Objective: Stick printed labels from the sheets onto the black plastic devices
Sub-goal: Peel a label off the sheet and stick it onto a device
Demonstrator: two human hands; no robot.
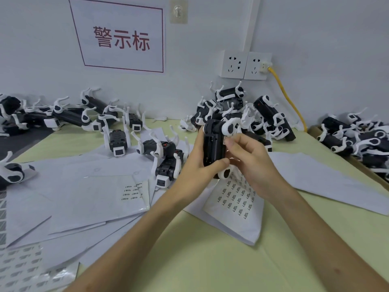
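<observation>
My left hand grips a black plastic device with white legs, held upright above the table. At the device's right edge, my right hand pinches a small printed label between thumb and forefinger. Under my hands lies a label sheet with rows of small black-printed labels. Another sheet with a few labels lies to the left.
Piles of black-and-white devices sit at the back left, back centre and in a box at right. Several stand mid-table. Loose white sheets cover the table's left. A yellow cable hangs from the wall socket.
</observation>
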